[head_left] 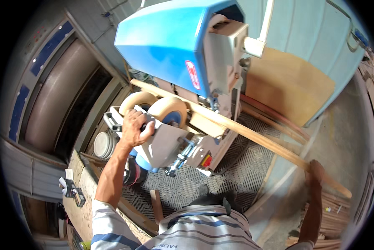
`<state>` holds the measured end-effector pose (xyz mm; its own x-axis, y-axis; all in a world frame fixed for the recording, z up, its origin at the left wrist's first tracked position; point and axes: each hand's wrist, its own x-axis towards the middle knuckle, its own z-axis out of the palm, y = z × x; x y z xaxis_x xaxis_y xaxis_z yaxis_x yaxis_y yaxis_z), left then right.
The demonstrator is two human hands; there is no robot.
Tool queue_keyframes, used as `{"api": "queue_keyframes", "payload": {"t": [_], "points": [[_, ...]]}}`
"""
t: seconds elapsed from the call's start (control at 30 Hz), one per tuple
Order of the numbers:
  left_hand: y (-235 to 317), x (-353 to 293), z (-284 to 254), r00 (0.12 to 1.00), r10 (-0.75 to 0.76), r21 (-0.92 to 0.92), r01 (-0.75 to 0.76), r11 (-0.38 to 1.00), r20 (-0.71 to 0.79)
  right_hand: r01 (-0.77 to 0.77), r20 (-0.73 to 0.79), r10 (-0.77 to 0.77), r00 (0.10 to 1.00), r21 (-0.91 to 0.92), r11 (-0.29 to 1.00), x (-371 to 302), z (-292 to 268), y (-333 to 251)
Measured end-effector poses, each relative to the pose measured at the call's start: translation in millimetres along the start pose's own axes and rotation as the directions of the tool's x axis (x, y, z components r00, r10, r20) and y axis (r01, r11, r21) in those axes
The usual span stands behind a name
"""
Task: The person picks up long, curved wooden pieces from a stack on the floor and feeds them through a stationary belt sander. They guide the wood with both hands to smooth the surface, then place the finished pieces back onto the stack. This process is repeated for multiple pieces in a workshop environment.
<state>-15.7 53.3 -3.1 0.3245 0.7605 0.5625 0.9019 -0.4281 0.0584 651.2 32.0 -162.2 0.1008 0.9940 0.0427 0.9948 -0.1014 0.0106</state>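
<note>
A long, pale wooden rod (253,135) runs slantwise through a machine with a blue hood (162,46). It passes between the machine body and two cream rubber wheels (170,110) with blue hubs. My right hand (315,171) is closed around the rod near its right end. On the grey front housing (164,146) beside the wheels, my left hand (133,127) curls over a black knob (145,124), its thumb pointing right. The palm hides most of that knob.
White lidded bucket (104,145) and black container (133,173) stand left of the machine, on dark textured matting (174,191). Wooden strips (331,214) are stacked at lower right. A tan board (287,87) leans on the back wall. At left is a large machine with a roller (57,96).
</note>
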Motion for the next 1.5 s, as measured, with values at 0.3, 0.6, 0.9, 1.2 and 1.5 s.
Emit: {"api": "queue_keyframes", "payload": {"t": [0.3,0.6,0.9,1.2,1.5], "points": [[-0.7,0.9,-1.7,1.000,-0.026,-0.020,0.026,0.999,0.004,0.063,-0.049,-0.063,0.997,0.000,0.998,-2.2,13.9,9.9],[-16.2,-17.9,0.1,0.990,-0.073,-0.005,0.074,0.997,0.121,0.171,-0.127,-0.157,0.979,0.106,0.980,1.4,4.8,1.6],[-36.2,-30.3,1.6,0.997,0.051,0.117,-0.058,0.991,0.063,0.223,-0.252,-0.197,0.947,0.078,0.972,-3.1,-1.5,-3.9],[-5.2,1.7,-7.1,0.983,-0.027,-0.003,0.028,1.000,0.179,0.063,-0.086,-0.055,0.995,0.102,0.993,-5.3,-2.6,-13.8],[-17.5,1.0,5.5,0.989,0.011,-0.039,-0.005,0.999,0.149,0.166,-0.174,-0.164,0.971,-0.006,0.986,-11.4,64.0,37.8]]}}
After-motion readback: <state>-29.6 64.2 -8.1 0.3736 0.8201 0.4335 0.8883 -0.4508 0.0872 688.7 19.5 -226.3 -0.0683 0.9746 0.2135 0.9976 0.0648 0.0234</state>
